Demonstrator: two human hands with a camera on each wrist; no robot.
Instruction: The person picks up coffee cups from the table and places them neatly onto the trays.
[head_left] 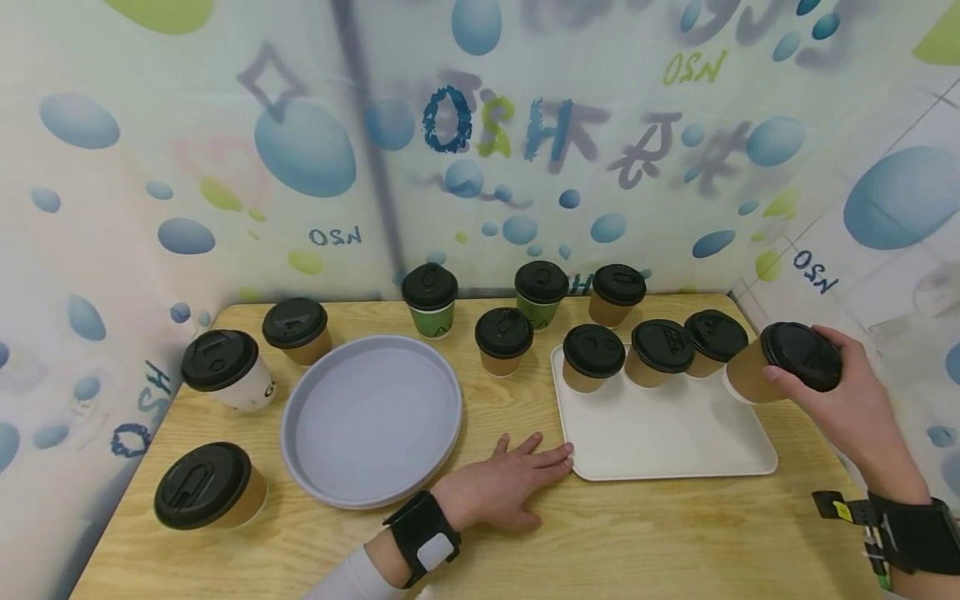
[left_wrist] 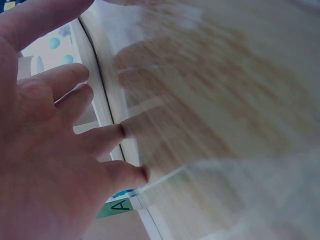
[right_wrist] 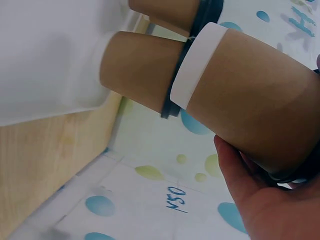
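Observation:
My right hand [head_left: 851, 392] grips a brown paper cup [head_left: 752, 371] near its black lid [head_left: 802, 357], thumb on one side and fingers round the other. The cup tilts, its white base toward the right part of the white tray [head_left: 675, 442]; the right wrist view shows that brown cup [right_wrist: 250, 95] up close. Three lidded brown cups stand along the tray's back: one at left [head_left: 585, 379], one in the middle [head_left: 649, 367], one at right [head_left: 705, 364]. My left hand [head_left: 506, 483] lies with spread fingers, fingertips at the tray's left front corner.
A round grey-blue tray [head_left: 371, 417] lies left of centre. Left of it stand a white cup [head_left: 243, 383] and two brown cups, one large [head_left: 243, 500]. Two green cups, one at left [head_left: 432, 321], and two brown cups stand behind. A patterned curtain [head_left: 480, 208] borders the wooden table.

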